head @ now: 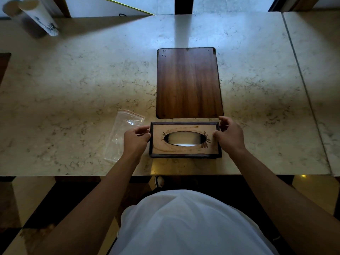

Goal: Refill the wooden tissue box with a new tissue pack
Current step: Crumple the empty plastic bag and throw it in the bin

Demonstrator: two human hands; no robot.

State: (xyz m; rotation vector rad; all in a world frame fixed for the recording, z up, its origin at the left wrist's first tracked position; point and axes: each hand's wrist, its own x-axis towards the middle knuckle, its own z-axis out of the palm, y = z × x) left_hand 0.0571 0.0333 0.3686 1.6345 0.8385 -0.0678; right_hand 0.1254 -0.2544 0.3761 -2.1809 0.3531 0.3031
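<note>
The wooden tissue box (184,150) lies flat near the front edge of the marble table (73,89), with its oval slot facing up. White tissue (184,143) shows through the slot. My left hand (136,140) grips the box's left end, fingers curled around the edge. My right hand (230,135) holds the right end, fingers on the far corner and thumb on top. An empty clear zip bag (121,133) with a red seal lies just left of my left hand.
A dark wooden board (189,83) lies flat directly behind the box. A white cylindrical vase (38,17) stands at the far left corner. A seam (303,85) splits the tabletop on the right. The table's front edge runs close below the box.
</note>
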